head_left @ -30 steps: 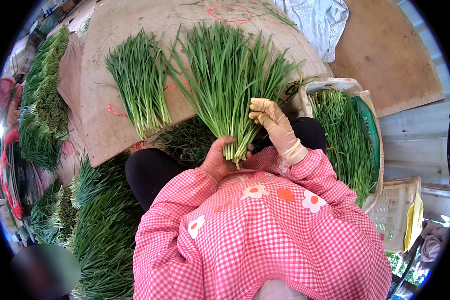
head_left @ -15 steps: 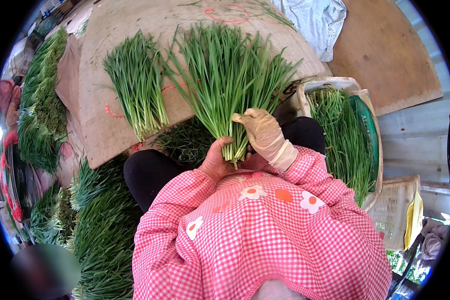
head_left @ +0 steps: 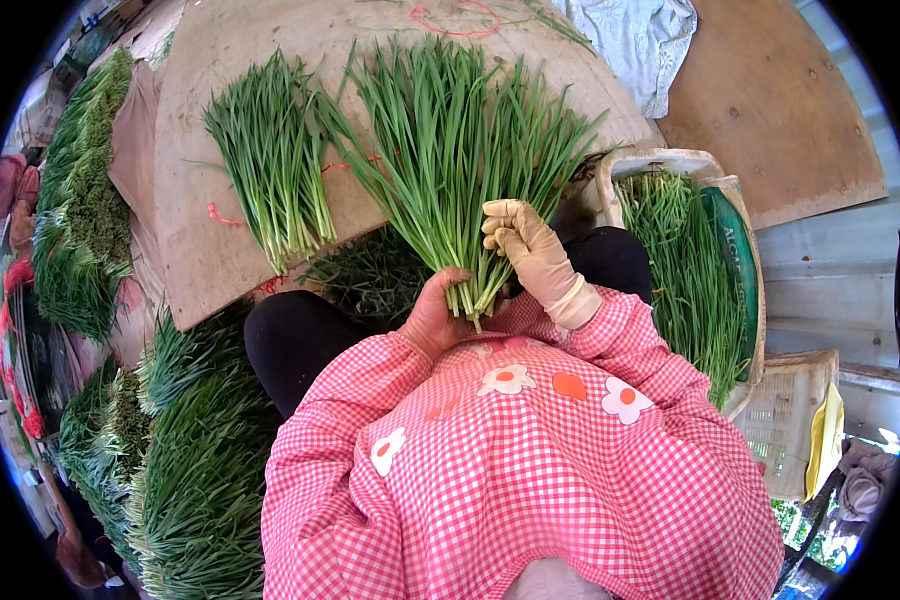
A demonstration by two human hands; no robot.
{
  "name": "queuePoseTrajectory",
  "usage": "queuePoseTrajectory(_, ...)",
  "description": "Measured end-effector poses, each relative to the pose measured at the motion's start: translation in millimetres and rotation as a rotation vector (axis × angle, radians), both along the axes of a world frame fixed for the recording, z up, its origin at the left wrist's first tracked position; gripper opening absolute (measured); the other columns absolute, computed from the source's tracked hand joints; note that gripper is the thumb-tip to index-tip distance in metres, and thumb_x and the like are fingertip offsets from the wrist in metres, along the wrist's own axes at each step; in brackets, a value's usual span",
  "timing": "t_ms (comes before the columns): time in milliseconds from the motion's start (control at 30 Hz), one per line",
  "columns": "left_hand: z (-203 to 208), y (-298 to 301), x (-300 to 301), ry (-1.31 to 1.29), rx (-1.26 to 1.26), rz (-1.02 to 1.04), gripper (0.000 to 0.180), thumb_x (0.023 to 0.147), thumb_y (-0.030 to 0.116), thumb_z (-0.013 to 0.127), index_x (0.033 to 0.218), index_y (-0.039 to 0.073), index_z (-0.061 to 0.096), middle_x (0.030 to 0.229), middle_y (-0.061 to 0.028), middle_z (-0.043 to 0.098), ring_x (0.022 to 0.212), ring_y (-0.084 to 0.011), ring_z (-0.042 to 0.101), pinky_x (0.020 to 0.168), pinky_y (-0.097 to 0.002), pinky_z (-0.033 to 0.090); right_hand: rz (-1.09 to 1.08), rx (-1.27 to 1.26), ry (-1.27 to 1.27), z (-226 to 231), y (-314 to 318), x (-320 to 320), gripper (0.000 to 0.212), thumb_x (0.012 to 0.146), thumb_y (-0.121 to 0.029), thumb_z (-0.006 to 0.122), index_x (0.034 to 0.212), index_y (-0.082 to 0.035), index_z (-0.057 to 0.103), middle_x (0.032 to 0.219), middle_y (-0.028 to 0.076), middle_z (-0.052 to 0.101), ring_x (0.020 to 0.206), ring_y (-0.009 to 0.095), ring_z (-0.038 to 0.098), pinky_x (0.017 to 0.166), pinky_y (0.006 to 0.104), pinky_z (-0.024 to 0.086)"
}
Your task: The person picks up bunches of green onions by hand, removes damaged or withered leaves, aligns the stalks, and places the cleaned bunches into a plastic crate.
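My bare left hand (head_left: 437, 312) is closed round the lower stalks of a big bunch of garlic chives (head_left: 440, 160), whose leaves fan out away from me over the board's edge. Pale stalk ends poke out below my thumb. At the bunch's right side is my right hand (head_left: 536, 252) in a cream glove, its fingers bent together against the stems. What they pinch, if anything, is hidden. A smaller bunch of garlic chives (head_left: 272, 155) lies on the wooden board (head_left: 200, 200), left of the one I hold.
Heaped chives (head_left: 205, 470) lie at my left, with another pile (head_left: 75, 220) beyond. To my right stands a white crate (head_left: 755, 300) full of chives. Red ties (head_left: 225, 217) lie on the board. A pale cloth (head_left: 642, 45) and a brown board (head_left: 770, 120) are farther off.
My right hand has risen slightly and turned, its fingers now curled upward beside the stems. The left hand keeps its hold on the bunch.
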State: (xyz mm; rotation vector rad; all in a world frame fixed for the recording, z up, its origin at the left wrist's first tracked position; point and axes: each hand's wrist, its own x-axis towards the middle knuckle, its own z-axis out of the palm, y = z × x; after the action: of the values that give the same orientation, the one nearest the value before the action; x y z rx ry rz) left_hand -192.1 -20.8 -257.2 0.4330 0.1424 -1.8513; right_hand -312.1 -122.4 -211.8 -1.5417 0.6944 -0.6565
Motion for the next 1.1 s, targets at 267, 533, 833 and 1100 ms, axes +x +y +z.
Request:
queuePoseTrajectory(267, -1, 0, 0, 0.05, -0.005, 0.017, 0.044, 0.075, 0.02, 0.054, 0.112, -0.003, 0.049, 0.1, -0.019, 0.06, 0.087, -0.0308, 0.06, 0.077, -0.0437, 0.053, 0.022, -0.182, 0.147, 17, -13, 20, 0.018, 0.088, -0.008, 0.049, 0.105, -0.002, 0.052, 0.083, 0.007, 0.058, 0.072, 0.015, 0.057, 0.068, 0.0263, 0.046)
queuePoseTrajectory(533, -5, 0, 0, -0.002, -0.007, -0.007, 0.05, 0.076, 0.021, 0.055, 0.119, -0.003, 0.046, 0.102, -0.0195, 0.059, 0.087, -0.0299, 0.061, 0.077, -0.0415, 0.053, 0.088, -0.188, 0.691, 3, -54, 51, 0.035, 0.078, -0.035, 0.062, 0.088, -0.002, 0.061, 0.082, 0.015, 0.063, 0.077, 0.029, 0.06, 0.073, 0.0358, 0.045)
queuePoseTrajectory(833, -4, 0, 0, 0.011, -0.04, -0.014, 0.051, 0.076, 0.022, 0.055, 0.12, -0.002, 0.045, 0.101, -0.0195, 0.059, 0.087, -0.0297, 0.061, 0.077, -0.0432, 0.053, -0.107, -0.091, 0.344, -9, -45, 33, 0.017, 0.081, -0.014, 0.064, 0.073, -0.005, 0.052, 0.065, -0.006, 0.045, 0.062, 0.004, 0.039, 0.057, 0.0188, 0.034)
queuePoseTrajectory(1100, -2, -1, -1, 0.061, -0.042, -0.003, 0.051, 0.076, 0.023, 0.056, 0.12, -0.001, 0.046, 0.1, -0.0194, 0.059, 0.085, -0.0297, 0.061, 0.076, -0.0423, 0.053, -0.118, -0.024, -0.098, 14, -19, 11, 0.015, 0.084, -0.004, 0.059, 0.075, -0.007, 0.047, 0.073, -0.005, 0.047, 0.064, 0.004, 0.041, 0.059, 0.0182, 0.036)
